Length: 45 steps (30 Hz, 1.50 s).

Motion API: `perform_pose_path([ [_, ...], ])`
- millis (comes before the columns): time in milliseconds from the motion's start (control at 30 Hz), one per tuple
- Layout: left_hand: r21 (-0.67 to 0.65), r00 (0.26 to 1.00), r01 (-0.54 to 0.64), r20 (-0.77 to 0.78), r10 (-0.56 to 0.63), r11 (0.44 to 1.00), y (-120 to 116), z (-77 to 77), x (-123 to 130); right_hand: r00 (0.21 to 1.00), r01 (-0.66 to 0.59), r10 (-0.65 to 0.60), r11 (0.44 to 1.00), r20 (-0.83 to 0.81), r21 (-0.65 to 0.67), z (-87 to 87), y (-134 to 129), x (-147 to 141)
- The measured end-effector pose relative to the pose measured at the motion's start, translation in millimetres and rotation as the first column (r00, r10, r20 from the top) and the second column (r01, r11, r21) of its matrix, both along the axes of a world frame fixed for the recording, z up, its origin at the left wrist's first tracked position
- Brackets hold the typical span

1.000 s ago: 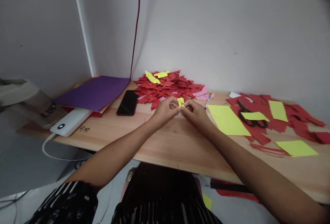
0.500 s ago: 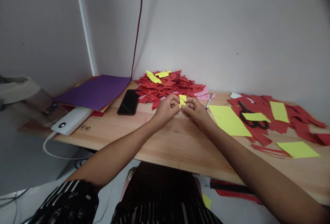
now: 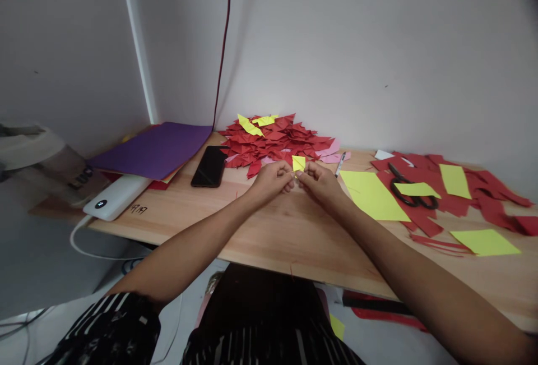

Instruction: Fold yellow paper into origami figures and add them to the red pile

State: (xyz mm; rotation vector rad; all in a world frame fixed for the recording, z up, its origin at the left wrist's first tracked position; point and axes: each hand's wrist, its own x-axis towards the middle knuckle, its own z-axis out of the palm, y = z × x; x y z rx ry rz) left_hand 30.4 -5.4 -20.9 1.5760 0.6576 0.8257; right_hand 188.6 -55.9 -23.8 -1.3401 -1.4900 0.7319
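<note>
A small folded yellow paper (image 3: 298, 163) is held up between my two hands over the middle of the table. My left hand (image 3: 275, 178) pinches its lower left side, and my right hand (image 3: 316, 179) pinches its lower right side. The fingertips hide the paper's lower edge. Just behind my hands lies a pile of folded red paper pieces (image 3: 277, 142), with a couple of yellow ones (image 3: 250, 125) on top and pink ones at its edge. A large yellow sheet (image 3: 374, 195) lies right of my right hand, beside a pen (image 3: 340, 164).
On the left are a black phone (image 3: 209, 167), a purple sheet (image 3: 155, 149) on other papers and a white power bank (image 3: 117, 197) with a cable. Black scissors (image 3: 414, 201) lie among red scraps (image 3: 454, 205) and yellow pieces (image 3: 486, 242) on the right.
The yellow paper has turned between my fingers and now shows a flatter, squarer face. Both hands have shifted slightly, the left one a little lower.
</note>
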Motion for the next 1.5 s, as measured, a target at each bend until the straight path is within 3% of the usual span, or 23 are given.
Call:
perform_pose_path([
  [133, 0.033, 1.000, 0.028, -0.010, -0.028, 0.999, -1.1, 1.5, -1.9, 0.998, -0.064, 0.063, 0.998, 0.021, 0.012, -0.5, -1.5, 0.5],
  [367, -0.042, 1.000, 0.011, -0.020, -0.012, 0.999, 0.7, 4.6, -1.8, 0.988, -0.156, 0.155, 0.987, -0.012, -0.036, 2.0, -1.3, -3.2],
  [867, 0.150, 0.982, 0.006, -0.188, 0.022, 0.989, 4.0, -2.2, -3.9, 0.995, -0.083, 0.088, 0.993, 0.055, -0.081, 8.1, -4.5, -4.4],
  [1233, 0.179, 0.976, -0.014, -0.210, 0.052, 0.984, 3.0, 0.4, -4.7, 0.997, -0.083, 0.082, 0.989, -0.012, -0.125, 7.5, -4.7, -5.8],
  [1500, 0.313, 0.953, -0.053, -0.267, 0.142, 0.948, -2.1, 6.3, -5.3, 0.994, -0.101, 0.105, 0.989, 0.037, -0.104, 4.4, -1.9, -2.9],
])
